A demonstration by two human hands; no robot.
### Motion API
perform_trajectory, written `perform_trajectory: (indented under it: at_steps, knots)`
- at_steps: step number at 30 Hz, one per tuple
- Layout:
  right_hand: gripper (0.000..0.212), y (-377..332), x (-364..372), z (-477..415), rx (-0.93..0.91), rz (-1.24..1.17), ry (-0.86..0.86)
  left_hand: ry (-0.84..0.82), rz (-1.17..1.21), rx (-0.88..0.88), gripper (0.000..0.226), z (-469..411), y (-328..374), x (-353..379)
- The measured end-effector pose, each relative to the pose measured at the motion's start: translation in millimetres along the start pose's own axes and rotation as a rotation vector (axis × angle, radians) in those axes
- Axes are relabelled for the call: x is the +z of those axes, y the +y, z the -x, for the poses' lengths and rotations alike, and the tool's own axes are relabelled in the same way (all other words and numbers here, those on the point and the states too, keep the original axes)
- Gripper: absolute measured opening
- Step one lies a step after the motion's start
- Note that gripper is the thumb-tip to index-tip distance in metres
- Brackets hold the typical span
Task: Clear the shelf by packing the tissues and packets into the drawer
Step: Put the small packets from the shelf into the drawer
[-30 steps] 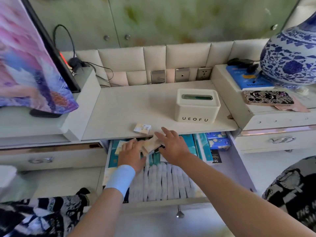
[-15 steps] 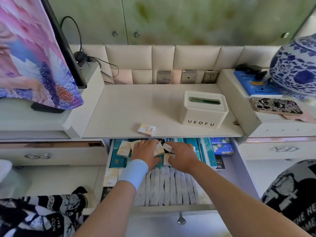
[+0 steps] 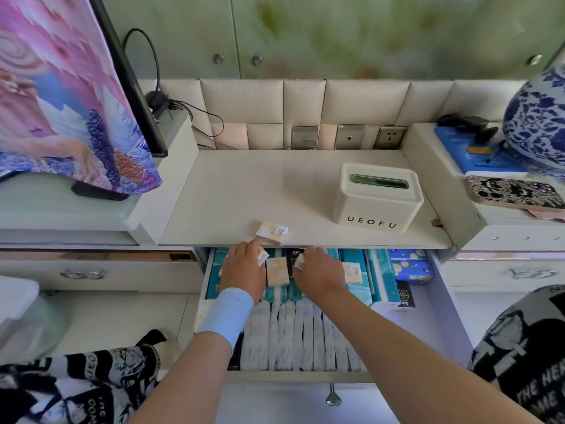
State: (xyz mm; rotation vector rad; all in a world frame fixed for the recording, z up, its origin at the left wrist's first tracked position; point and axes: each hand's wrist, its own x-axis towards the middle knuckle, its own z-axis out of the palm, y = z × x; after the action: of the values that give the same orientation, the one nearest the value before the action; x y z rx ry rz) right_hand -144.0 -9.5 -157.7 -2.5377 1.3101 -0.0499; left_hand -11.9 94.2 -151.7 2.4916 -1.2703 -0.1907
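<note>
The white shelf [image 3: 260, 185] carries one small yellow-and-white packet [image 3: 272, 233] at the middle of its front edge, and a white tissue box [image 3: 377, 197] marked UEOFU stands towards its right end, well apart from that packet. Directly below the front edge the drawer [image 3: 443, 301] is pulled out and packed full: a row of white wrapped packs [image 3: 293, 335] stands on edge along its front, teal packs [image 3: 354, 257] fill the back, and blue flowered packs [image 3: 409, 264] sit in the back right corner. Both hands are down in the back of the drawer, backs up. The left hand [image 3: 243, 267], with a light blue wristband [image 3: 226, 313], stretches its forefinger up to the shelf's front edge, just beside the lone packet; its other fingers lie over a second packet [image 3: 263, 257], and whether they grip it cannot be told. The right hand [image 3: 319, 270] has its fingers bent down onto a third packet [image 3: 300, 261]; whether they pinch it or only press it cannot be told. A fourth packet [image 3: 277, 271] lies flat on the teal packs between the two hands, and a fifth packet [image 3: 351, 272] lies just beside the right hand, towards the drawer's right side.
</note>
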Motion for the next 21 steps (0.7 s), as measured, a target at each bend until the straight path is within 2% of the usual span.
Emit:
perform_trajectory:
  at_steps: [2, 5, 9, 17, 21]
  knots:
    - [0.032, -9, 5, -1, 0.035, 0.032, 0.009, -0.054, -0.074, 0.043, 0.05, 2, -8, 3]
    - [0.034, -15, 9, -5, 0.098, -0.009, 0.03, -0.2, 0.023, 0.055, 0.044, 0, -16, 7]
    - [0.038, -15, 4, -11, 0.175, -0.135, -0.018, -0.286, 0.066, 0.028, 0.044, -3, -12, 6]
    - [0.043, 6, -25, -4, 0.174, -0.698, -0.029, -0.309, 0.031, -0.081, 0.063, -1, 7, -9]
    - [0.031, 31, -47, 6, 0.207, -0.796, -0.03, -0.284, 0.045, -0.062, 0.068, -6, 36, -32]
